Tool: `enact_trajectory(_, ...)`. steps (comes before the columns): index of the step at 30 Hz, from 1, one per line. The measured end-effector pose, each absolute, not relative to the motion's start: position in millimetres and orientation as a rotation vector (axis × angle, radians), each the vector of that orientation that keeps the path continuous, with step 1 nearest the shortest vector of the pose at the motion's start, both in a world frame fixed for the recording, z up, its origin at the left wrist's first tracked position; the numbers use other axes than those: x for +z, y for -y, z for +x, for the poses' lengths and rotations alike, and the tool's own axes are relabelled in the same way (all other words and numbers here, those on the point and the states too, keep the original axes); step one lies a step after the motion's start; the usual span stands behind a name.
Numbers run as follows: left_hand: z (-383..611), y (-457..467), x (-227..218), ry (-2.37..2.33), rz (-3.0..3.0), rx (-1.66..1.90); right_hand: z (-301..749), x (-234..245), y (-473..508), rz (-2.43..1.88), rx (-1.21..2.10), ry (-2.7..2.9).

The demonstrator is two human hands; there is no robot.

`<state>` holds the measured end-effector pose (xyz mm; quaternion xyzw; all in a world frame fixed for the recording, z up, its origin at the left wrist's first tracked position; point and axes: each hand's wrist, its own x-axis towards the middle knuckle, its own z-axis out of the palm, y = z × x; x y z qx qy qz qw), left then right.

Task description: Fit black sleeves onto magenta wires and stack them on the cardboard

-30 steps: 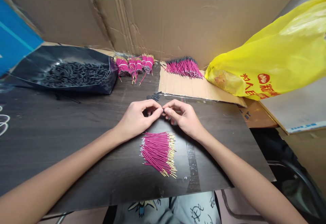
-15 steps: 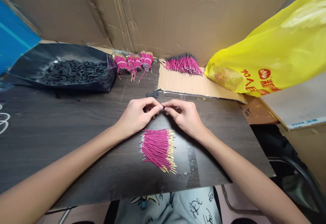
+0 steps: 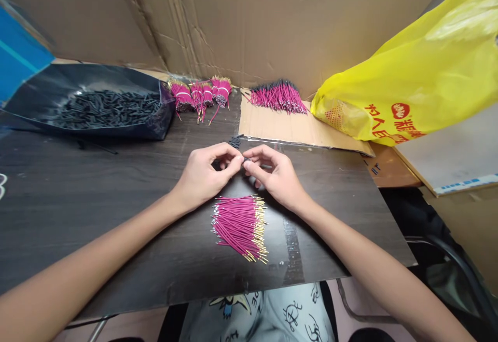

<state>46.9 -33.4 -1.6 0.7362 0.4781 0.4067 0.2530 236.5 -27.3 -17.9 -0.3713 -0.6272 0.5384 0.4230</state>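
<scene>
Pinching 1 small black piece (image 3: 246,160) between them, the left hand (image 3: 210,172) and the right hand (image 3: 275,175) nearly meet over the dark table (image 3: 128,191); loose magenta wires (image 3: 236,223) lie fanned on its near side; a heap of black tubes (image 3: 235,141) sits just beyond the hands.

A small black piece (image 3: 246,160) is sitting pinched between the fingertips of the left hand (image 3: 212,171) and the right hand (image 3: 274,173), which are mostly hiding it. Nearer the person, a flat fan of loose pink wires (image 3: 235,225) is lying crosswise, silvery ends pointing left, gold-coloured ends pointing right, the nearest wires slanting. Just beyond the left fingers, a little heap of short black tubes (image 3: 235,141) is resting.
</scene>
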Motion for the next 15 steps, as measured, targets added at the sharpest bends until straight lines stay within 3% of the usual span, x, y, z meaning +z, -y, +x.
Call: enact_trajectory(15,50.6,34.3,-1.6,-1.276,2.079,1.166,231.1,-15.1,31.2,-0.902,1.376,1.358)
